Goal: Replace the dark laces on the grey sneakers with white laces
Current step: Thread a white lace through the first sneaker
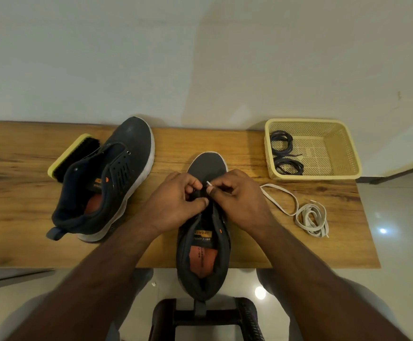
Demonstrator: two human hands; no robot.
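**White lace goes in at the toe eyelets**

Both hands are down on the near sneaker [206,166], which sits toe-away at the front edge of the desk [249,153], its heel hanging over the edge toward the person. The right hand [237,198] pinches the tip of a white lace [281,207] between thumb and forefinger, the tip poking up just above the fingers [211,190], right over the lowest eyelets. The left hand [176,198] has its fingers curled onto the upper on the other side of the tongue, thumb pressed in close against the right thumb; exactly what it grips is hidden.

From the right hand the lace trails off to the right across the desk and ends in a loose coil near the right edge.

The second sneaker [126,153] lies to the left, tipped on its side, with no lace in its eyelets. Just behind it, touching, rests a brush [77,153] with a yellow back.

At back right stands a cream basket [343,148], with two coiled dark laces [281,143] along its left side.
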